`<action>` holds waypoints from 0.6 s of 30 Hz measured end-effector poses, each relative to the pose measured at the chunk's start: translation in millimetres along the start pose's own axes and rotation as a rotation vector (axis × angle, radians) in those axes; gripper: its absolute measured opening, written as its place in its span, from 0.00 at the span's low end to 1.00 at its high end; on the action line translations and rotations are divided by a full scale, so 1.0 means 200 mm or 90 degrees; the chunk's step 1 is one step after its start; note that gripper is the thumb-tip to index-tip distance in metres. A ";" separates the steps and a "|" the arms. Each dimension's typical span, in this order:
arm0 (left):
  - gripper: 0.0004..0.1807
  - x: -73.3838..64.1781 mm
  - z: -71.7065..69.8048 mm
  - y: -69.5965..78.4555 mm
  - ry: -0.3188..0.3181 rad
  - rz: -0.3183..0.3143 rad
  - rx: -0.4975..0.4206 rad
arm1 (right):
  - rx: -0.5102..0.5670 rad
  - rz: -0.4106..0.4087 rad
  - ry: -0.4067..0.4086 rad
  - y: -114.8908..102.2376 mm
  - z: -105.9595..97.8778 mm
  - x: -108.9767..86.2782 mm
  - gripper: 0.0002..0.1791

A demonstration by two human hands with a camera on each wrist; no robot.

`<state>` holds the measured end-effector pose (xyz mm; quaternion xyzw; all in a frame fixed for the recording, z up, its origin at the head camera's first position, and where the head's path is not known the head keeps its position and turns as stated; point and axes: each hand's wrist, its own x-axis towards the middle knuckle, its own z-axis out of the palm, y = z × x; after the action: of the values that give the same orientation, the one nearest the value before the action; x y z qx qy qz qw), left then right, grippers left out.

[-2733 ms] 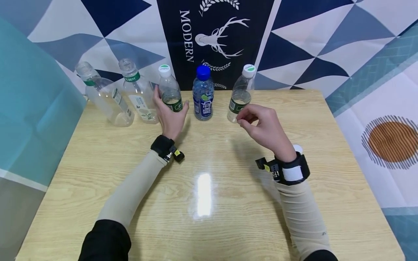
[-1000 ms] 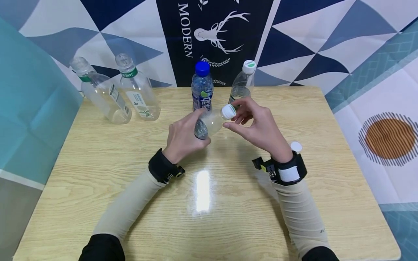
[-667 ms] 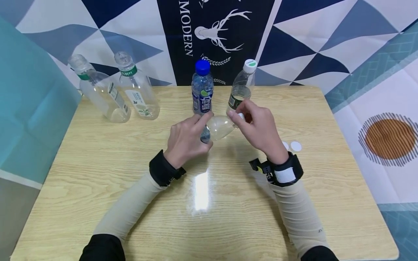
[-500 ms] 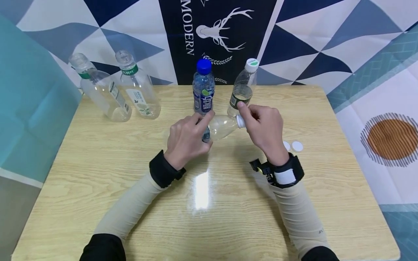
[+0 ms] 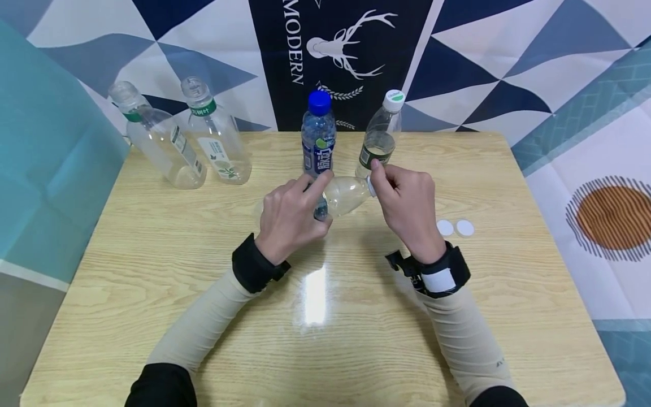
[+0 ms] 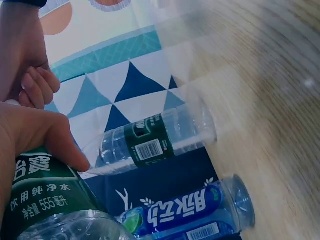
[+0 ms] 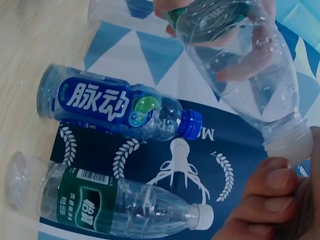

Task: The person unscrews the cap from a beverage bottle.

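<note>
Left hand [image 5: 292, 215] gripped the bottle [image 5: 348, 195] round its body; right hand [image 5: 407, 209] held its white cap [image 7: 289, 142] in curled fingers. Bottle lay sideways between the hands, neck toward the right one. Just beyond: blue-capped bottle [image 5: 319, 141], white-capped bottle [image 5: 378, 141], both upright. Two white discs [image 5: 445, 227] sat beside right wrist. Two uncapped bottles [image 5: 218, 150] stood far left. Table [image 5: 264, 345] was pale wood, glare mid-surface; behind it, triangle-patterned backdrop [image 5: 203, 25] with black stag panel [image 5: 346, 73].
</note>
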<state>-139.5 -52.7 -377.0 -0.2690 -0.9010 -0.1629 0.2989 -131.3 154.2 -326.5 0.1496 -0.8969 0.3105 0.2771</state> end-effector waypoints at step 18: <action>0.42 0.02 -0.01 -0.05 -0.116 -0.001 -0.216 | -0.087 -0.232 0.015 0.01 -0.04 0.02 0.29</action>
<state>-146.3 -60.8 -374.6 -0.3286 -0.8841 -0.2875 0.1667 -131.6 159.6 -320.6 0.2865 -0.8709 0.1951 0.3483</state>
